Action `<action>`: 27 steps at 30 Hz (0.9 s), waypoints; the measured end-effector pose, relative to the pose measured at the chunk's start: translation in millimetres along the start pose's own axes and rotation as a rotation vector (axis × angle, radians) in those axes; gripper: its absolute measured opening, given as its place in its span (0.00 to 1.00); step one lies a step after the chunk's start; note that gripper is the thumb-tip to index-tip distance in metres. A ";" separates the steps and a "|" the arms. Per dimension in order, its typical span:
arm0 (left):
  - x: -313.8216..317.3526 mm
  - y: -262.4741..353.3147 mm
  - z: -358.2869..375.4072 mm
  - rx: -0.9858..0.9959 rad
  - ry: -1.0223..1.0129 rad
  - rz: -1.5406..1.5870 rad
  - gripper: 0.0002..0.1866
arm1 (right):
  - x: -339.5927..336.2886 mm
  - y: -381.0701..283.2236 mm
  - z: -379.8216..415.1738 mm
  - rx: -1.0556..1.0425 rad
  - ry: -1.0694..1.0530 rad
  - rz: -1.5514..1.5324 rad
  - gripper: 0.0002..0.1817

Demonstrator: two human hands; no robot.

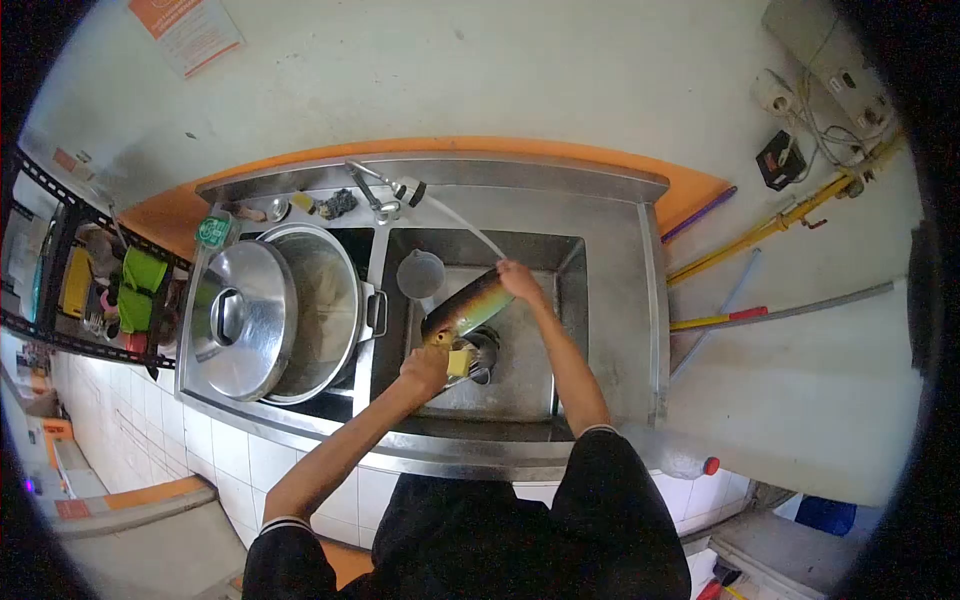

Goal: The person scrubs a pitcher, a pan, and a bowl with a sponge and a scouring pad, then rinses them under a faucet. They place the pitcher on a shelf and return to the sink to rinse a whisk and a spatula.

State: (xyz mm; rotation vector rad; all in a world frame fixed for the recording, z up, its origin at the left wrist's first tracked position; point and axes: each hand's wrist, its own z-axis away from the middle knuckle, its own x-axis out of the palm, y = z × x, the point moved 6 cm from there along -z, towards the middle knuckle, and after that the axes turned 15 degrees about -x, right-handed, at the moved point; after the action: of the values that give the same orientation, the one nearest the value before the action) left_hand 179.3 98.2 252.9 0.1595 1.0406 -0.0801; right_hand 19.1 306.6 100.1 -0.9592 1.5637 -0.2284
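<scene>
A long, dark-edged piece with a shiny green-brown surface [478, 306] is held tilted over the sink [520, 385]. My right hand [518, 281] is closed on its upper right end, where a pale stream from the faucet [408, 191] arrives. At its lower left end is my left hand [425, 368], closed, thumb uppermost, its fingers partly hidden. A yellow sponge [459, 363] shows right beside those fingers. Under the piece, a round metal item [482, 355] lies in the sink, partly covered. A translucent round container [420, 274] stands in the sink's upper left.
Left of the basin are a large metal pot [345, 310] and its lid [245, 320]. Scrubbers [338, 204] and a green-labelled tub [214, 231] line the back ledge. A red-capped bottle [690, 461] is at the front right, a shelf rack [80, 270] far left.
</scene>
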 end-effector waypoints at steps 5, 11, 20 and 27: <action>6.4 -4.0 9.9 -0.044 0.034 -0.089 0.14 | -18.8 28.6 16.6 0.447 -0.005 -0.191 0.12; 33.0 -3.5 13.4 -0.164 -0.061 0.010 0.12 | -15.3 49.3 20.2 0.216 0.129 -0.415 0.07; 55.8 -14.5 39.5 -0.242 0.022 0.148 0.13 | -21.7 44.7 0.0 0.165 -0.067 -0.595 0.07; 64.9 -21.8 52.9 -0.271 -0.008 0.209 0.15 | -31.5 16.2 -2.3 0.147 -0.101 -0.707 0.10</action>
State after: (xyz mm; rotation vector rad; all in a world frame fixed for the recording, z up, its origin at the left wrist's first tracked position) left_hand 254.0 68.4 221.0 0.0206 1.0111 0.2485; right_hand 7.8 337.4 113.5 -1.3536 1.0484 -0.7644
